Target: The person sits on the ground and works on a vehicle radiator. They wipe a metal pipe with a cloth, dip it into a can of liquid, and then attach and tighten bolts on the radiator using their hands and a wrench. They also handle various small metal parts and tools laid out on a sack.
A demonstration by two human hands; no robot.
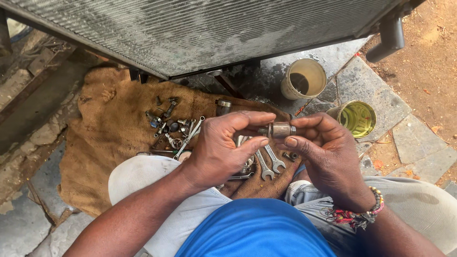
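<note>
Threaded metal fitting pinched between both hands above the lap, over burlap sacking. Left hand clamped on its bolt end by thumb and forefinger; right hand closed round the barrel. Apparently mid-threading; calls for steady counter-twist, square alignment. Just beyond: open-end spanners, loose bolts. Farther off: two open tins, radiator core.

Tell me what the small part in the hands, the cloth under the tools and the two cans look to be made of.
Cylindrical part: metal, dull grey-brown, seemingly tarnished. Cloth: coarse brown woven burlap, apparently. Cans: probably tin; the inside of one shines yellowish.
</note>
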